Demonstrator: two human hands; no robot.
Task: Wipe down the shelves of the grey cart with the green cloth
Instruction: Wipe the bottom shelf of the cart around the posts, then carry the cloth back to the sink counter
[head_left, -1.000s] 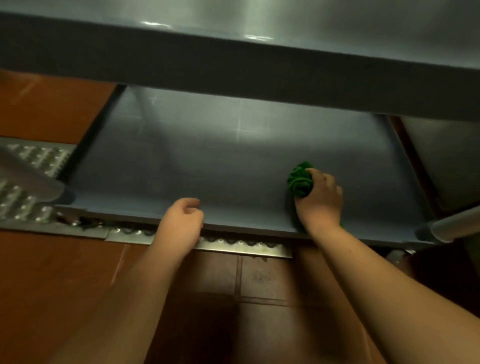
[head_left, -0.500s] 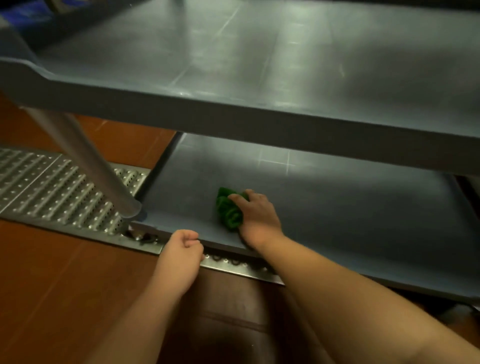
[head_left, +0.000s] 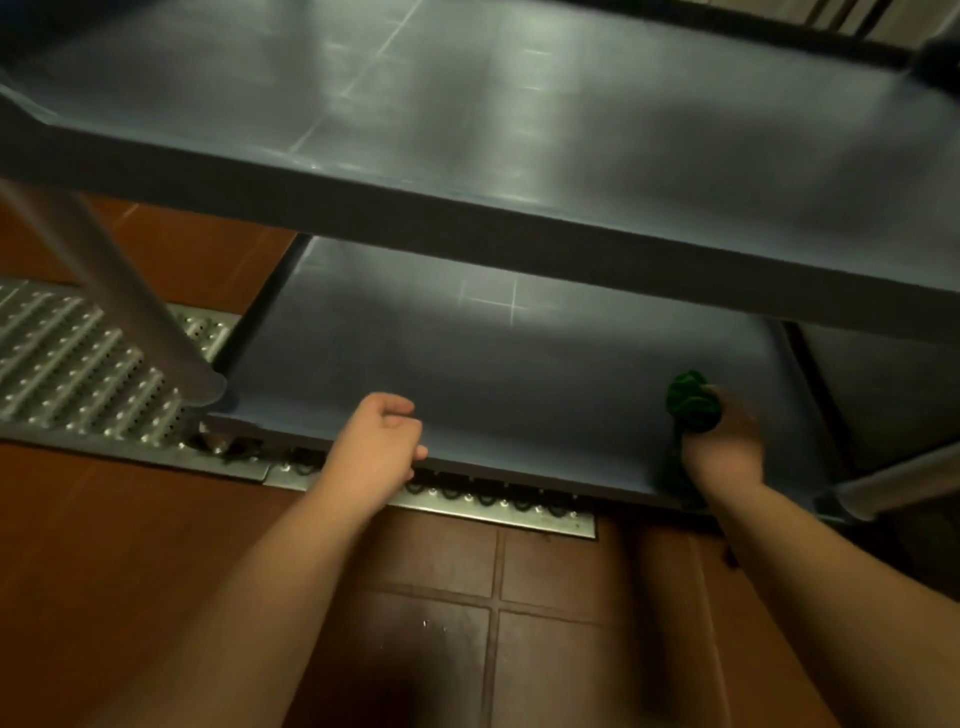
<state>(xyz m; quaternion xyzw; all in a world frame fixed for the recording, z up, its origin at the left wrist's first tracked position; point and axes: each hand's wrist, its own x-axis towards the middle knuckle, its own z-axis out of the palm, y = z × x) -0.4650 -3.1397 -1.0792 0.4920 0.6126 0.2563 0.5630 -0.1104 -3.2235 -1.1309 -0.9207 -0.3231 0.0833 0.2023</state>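
Reddish-brown floor tiles fill the lower part of the view, with a perforated metal drain grate running along the floor at left and continuing as a narrow strip under the front of the cart. Your grey cart stands over it: the upper shelf spans the top of the view and shows faint grid lines and light reflections; the lower shelf sits beneath it, shadowed toward the front. One round metal leg slants down at the left front corner of the lower shelf, and another leg shows at the right front corner. Your right hand is on the lower shelf near its right front corner, fingers curled around the bunched green cloth; the cloth bulges out to the left of and above the hand, and a strip of it trails down beside the wrist toward the shelf's front edge. That hand is slightly blurred, so the exact finger positions are unclear. Your left hand is at the front edge of the lower shelf, left of centre, fingers curled into a loose fist with nothing in it; whether it touches the edge or only overlaps it cannot be told. The two hands are well apart.
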